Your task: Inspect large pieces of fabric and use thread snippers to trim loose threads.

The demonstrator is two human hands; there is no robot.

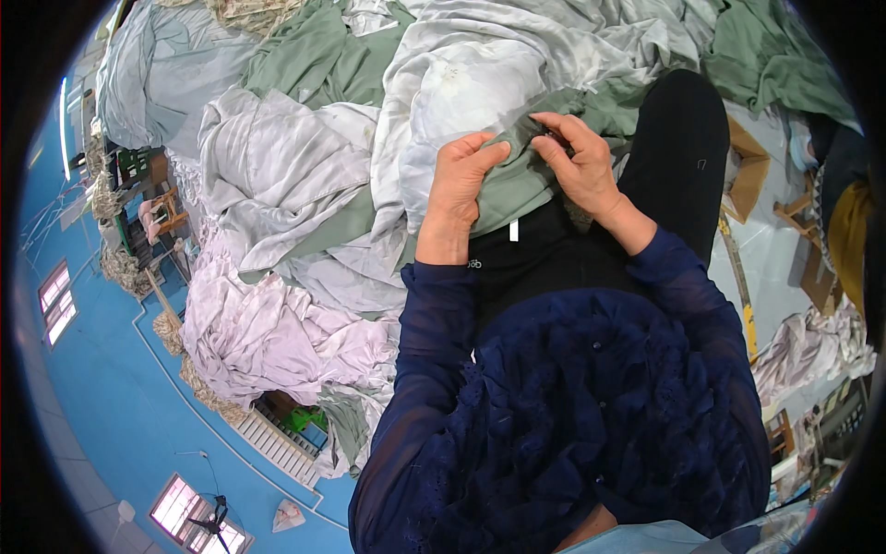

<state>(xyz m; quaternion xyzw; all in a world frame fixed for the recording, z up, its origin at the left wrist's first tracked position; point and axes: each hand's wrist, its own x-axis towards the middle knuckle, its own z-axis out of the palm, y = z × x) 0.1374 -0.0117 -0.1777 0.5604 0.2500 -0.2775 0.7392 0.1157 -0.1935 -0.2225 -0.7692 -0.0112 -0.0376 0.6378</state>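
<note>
Across my lap lies a sage-green cloth, with a small white tag hanging from its lower edge. My left hand pinches the cloth between thumb and fingers. Close beside it, my right hand is curled with thumb and forefinger nearly meeting at the fabric. Something small and dark shows between those fingertips, too little visible to name. Beyond both hands, a large pale grey-white cloth spreads in folds against the green one.
Heaped fabric surrounds me: a pinkish-white pile at left, pale blue cloth at far left, more green cloth at far right. A cardboard box sits right of my knee, near a wooden stool. Another person's mustard clothing shows at the right edge.
</note>
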